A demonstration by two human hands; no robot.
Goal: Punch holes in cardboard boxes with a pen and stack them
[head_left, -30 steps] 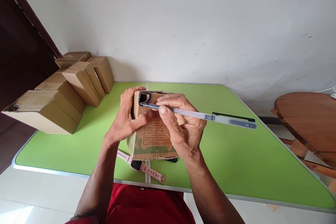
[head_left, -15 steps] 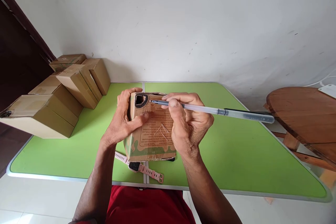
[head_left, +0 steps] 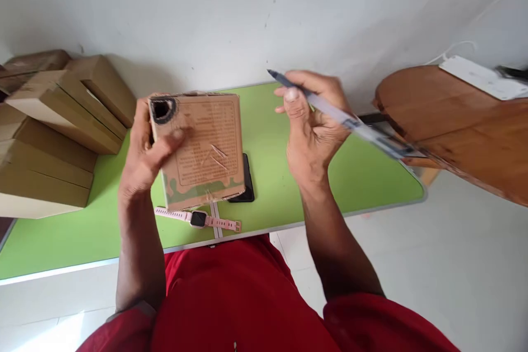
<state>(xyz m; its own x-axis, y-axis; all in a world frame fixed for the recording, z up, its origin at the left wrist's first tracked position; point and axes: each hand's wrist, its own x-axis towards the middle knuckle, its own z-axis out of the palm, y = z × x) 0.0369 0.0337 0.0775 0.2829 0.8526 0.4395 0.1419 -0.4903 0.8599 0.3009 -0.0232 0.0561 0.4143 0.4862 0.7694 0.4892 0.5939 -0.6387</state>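
Observation:
My left hand [head_left: 144, 159] grips a small brown cardboard box [head_left: 202, 148] by its left side and holds it tilted above the green table [head_left: 289, 192]. The box has printed text, a green camouflage band along its lower edge, and a black-ringed hole at its upper left corner. My right hand [head_left: 311, 126] is closed on a translucent pen [head_left: 342, 118], tip pointing up and left, clear of the box. A pink smartwatch [head_left: 200, 218] lies on the table below the box. A black phone [head_left: 246, 187] lies partly under it.
Several plain cardboard boxes [head_left: 53, 121] are stacked at the table's left end against the white wall. A round wooden table [head_left: 454, 115] stands to the right with a white power strip [head_left: 480, 77] on it. White tiled floor shows at right.
My right hand has pulled the pen away from the hole, up and to the right. My left hand has lifted and tilted the box leftward. The camera has swung right and down.

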